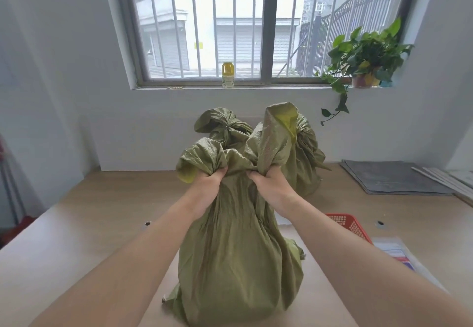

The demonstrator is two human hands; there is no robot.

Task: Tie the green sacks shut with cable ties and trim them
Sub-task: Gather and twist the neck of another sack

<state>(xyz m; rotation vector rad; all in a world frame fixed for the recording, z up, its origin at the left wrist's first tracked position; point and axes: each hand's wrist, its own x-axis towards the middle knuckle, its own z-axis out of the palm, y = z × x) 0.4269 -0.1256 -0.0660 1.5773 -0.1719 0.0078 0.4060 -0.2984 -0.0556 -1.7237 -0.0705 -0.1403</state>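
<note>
Gathering judged under way | green sack (238, 262) is stood just left of red basket (350, 224) | left hand (207, 186) and right hand (271, 188) are each clenched on one bunch of its mouth | risk: mouth may be sprung open once a bunch is freed for a tie; none is seen.

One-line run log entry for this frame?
step: gather mouth | left hand: grips near sack neck | right hand: grips same neck | cable tie: none visible | rear left sack: neck bunched

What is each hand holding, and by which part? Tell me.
Both hold the nearest green sack by its bunched-up open top: left hand grips the left bunch, right hand the right bunch.
</note>
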